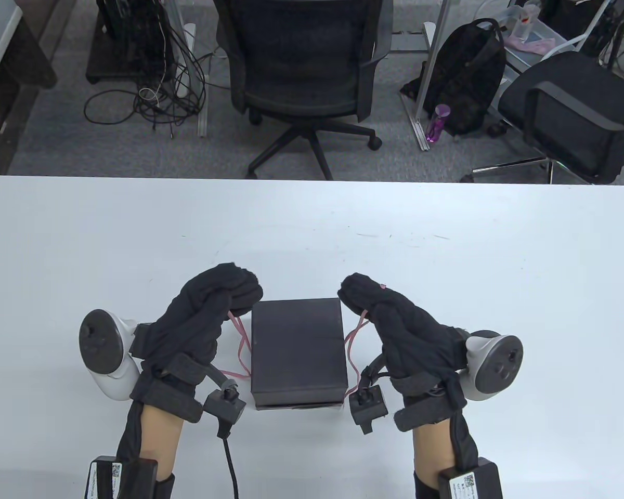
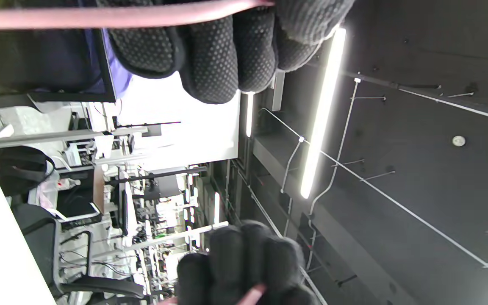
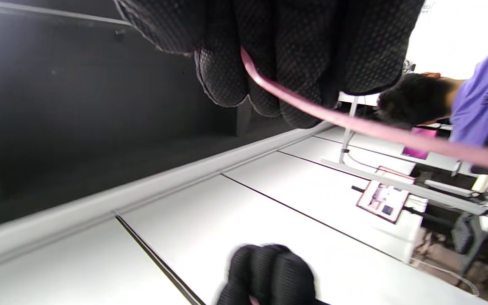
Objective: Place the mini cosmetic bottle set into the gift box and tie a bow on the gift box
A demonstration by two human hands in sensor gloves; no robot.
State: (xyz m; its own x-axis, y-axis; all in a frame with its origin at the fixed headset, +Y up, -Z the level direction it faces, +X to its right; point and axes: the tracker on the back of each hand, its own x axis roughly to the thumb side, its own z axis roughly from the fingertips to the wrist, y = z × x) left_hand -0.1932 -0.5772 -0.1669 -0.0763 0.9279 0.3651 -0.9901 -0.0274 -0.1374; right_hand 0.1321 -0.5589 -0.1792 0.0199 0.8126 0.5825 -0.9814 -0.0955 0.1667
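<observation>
A closed black gift box [image 1: 297, 349] lies on the white table [image 1: 312, 228] near its front edge. A pink ribbon [image 1: 240, 345] comes out from under the box on both sides. My left hand [image 1: 223, 296] is curled round the left end of the ribbon, just left of the box's far corner. My right hand [image 1: 361, 296] grips the right end [image 1: 354, 332] at the box's far right corner. In the left wrist view the ribbon [image 2: 112, 15] runs under curled fingers [image 2: 210, 63]. In the right wrist view the ribbon [image 3: 354, 127] passes out between curled fingers [image 3: 269, 51]. The bottles are hidden.
Beyond the table's far edge stand two office chairs [image 1: 301, 67], a black backpack [image 1: 468, 78], a purple bottle [image 1: 437, 122] and floor cables [image 1: 156, 99]. A person in a purple shirt [image 3: 477, 101] shows in the right wrist view.
</observation>
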